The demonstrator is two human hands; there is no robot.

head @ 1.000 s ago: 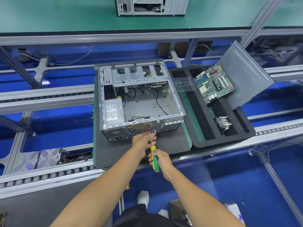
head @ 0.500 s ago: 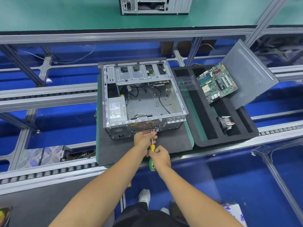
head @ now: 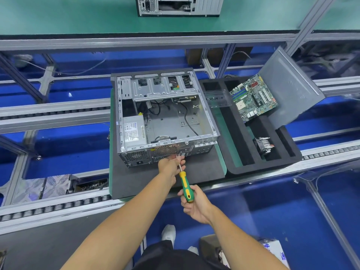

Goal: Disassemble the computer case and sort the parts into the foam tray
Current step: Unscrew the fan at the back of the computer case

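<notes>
The open computer case (head: 165, 117) lies on a dark mat, its rear panel facing me, with a power supply (head: 134, 132) and loose cables inside. My right hand (head: 195, 205) grips the green and yellow screwdriver (head: 185, 187), whose tip points at the rear panel near the fan grille. My left hand (head: 170, 165) pinches the shaft near the tip, against the panel. The black foam tray (head: 239, 162) to the right holds a motherboard (head: 253, 98), a heatsink (head: 264, 146) and a clear plastic piece (head: 217, 98).
A grey side panel (head: 290, 90) leans over the tray's far right corner. Another case (head: 179, 6) stands on the green bench at the back. Roller rails run left and right of the mat. A bin of small parts (head: 91, 185) sits at lower left.
My right hand slid back down the screwdriver handle, away from my left hand. My left hand stays at the rear panel by the tip.
</notes>
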